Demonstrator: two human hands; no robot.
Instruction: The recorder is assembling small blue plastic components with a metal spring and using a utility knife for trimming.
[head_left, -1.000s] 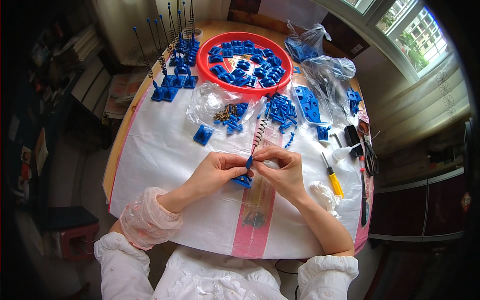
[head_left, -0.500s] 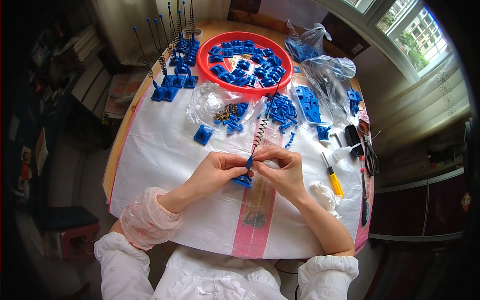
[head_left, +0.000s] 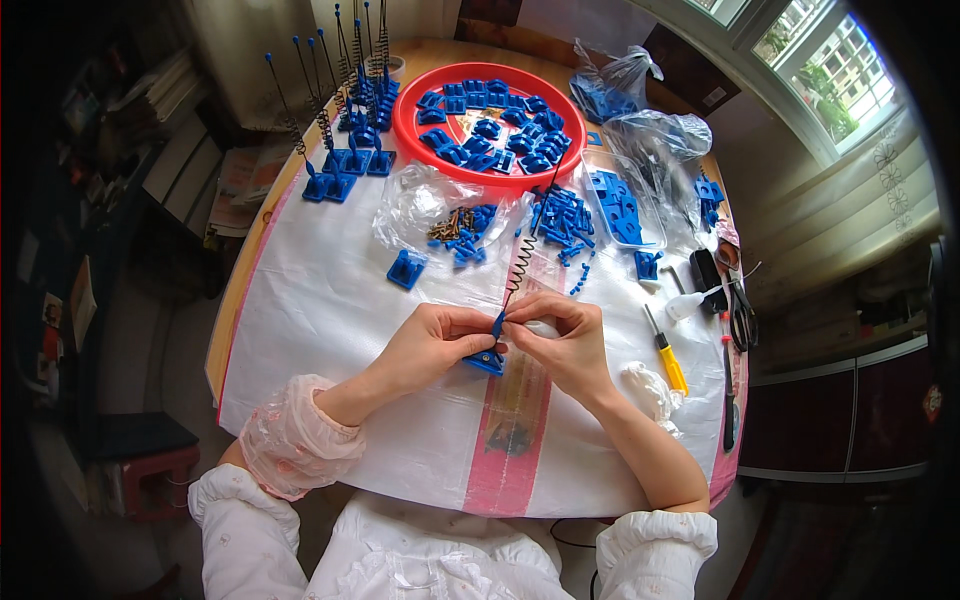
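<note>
Near the front middle of the table, my left hand (head_left: 425, 338) is closed, thumb and fingers pinching the upright blue stem of a square blue plastic base (head_left: 485, 363). A black coiled wire (head_left: 522, 268) rises from the stem's top and leans away toward the red basin. My right hand (head_left: 562, 340) is pinched around the wire's lower end, just where it meets the stem. The fingertips cover the exact joint. One more blue base (head_left: 405, 269) lies on the sheet beyond my left hand.
A red basin (head_left: 403, 150) of blue clips stands at the back, beside finished pieces with tall wires (head_left: 340, 187). Nearer are brass screws (head_left: 455, 226), blue pegs (head_left: 567, 218) and a clear box (head_left: 655, 240). At right lie a yellow screwdriver (head_left: 671, 368) and scissors (head_left: 742, 315).
</note>
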